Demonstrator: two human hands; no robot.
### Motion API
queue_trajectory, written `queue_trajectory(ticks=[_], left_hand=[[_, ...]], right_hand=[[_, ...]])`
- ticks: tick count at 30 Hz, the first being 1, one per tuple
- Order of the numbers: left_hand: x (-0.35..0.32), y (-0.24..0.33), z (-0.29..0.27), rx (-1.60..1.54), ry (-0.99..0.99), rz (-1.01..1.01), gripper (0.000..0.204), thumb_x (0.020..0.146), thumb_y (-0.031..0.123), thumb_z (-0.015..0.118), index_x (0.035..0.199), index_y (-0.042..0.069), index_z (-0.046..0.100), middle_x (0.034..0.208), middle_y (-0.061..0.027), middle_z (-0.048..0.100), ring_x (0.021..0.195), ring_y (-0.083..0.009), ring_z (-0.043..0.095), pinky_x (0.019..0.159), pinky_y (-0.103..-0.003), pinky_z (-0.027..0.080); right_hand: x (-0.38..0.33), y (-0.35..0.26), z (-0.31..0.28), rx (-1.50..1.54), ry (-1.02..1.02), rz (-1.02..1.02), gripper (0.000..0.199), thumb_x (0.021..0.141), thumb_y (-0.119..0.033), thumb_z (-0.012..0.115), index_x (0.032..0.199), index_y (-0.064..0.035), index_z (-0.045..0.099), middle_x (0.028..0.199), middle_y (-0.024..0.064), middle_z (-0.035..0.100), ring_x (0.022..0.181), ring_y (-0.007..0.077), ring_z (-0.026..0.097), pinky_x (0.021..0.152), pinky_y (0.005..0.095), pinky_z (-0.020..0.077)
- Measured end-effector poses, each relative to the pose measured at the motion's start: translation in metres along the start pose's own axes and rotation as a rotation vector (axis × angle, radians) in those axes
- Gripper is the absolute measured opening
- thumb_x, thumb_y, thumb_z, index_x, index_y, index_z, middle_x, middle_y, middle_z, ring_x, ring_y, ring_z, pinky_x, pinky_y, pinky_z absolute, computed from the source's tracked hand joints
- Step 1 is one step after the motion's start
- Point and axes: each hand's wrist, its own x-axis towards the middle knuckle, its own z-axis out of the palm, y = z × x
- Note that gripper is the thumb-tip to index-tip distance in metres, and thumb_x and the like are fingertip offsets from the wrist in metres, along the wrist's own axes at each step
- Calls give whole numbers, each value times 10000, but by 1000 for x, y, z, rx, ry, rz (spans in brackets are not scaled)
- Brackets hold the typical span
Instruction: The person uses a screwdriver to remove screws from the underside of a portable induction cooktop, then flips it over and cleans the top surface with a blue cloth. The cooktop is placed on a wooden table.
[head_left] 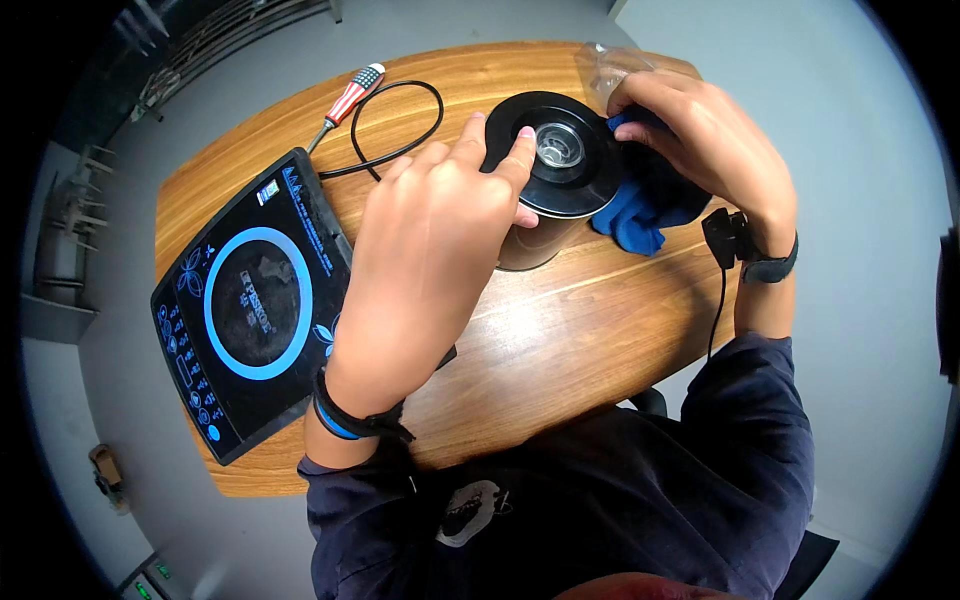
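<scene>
A round canister [530,250] with a wide black lid [603,180] stands upright on the table; a clear round piece [558,146] sits in the lid's middle. My left hand [435,215] grips it from the left, with two fingers stretched over the lid and a fingertip against the side below its rim. On the right, my right hand [705,125] pinches a blue cloth [640,205], which bunches against the canister and hangs down to the table. The palm side of the right hand is hidden. Beyond its fingers is a clear plastic bag or wrapper [603,70].
On the left of the wooden table [540,360] lies a black induction cooker [300,185] with a blue ring. A screwdriver [352,98] with a striped handle rests behind it, beside a looped black cable [440,105]. A metal rack [215,45] stands beyond the table.
</scene>
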Motion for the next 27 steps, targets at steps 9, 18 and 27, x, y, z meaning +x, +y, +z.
queue_trajectory(ticks=[9, 18, 27], left_hand=[[-3, 5, -3, -32, 46, 6, 469, 957, 215, 769, 1376, 7, 795, 1357, -314, 757, 1126, -356, 762, 1025, -429, 588], [-9, 2, -5, -129, 62, 29, 469, 991, 162, 745, 1441, 29, 751, 1450, -278, 715, 1131, -362, 723, 993, -459, 555], [-8, 0, -5, -110, 7, 26, 501, 1000, 153, 736, 1491, 57, 725, 1488, -257, 696, 1167, -373, 722, 977, -461, 545]], right_hand=[[-6, 14, -14, 123, -155, -76, 285, 940, -83, 837, 1177, 4, 704, 1198, 157, 761, 1106, 426, 725, 964, 482, 589], [8, 16, -16, 121, -180, -18, 276, 923, -56, 850, 1137, 6, 689, 1044, 182, 758, 1005, 430, 733, 886, 484, 597], [14, 9, -8, -69, -125, -10, 227, 976, -63, 800, 1161, -15, 677, 1082, 187, 773, 999, 460, 729, 856, 510, 588]])
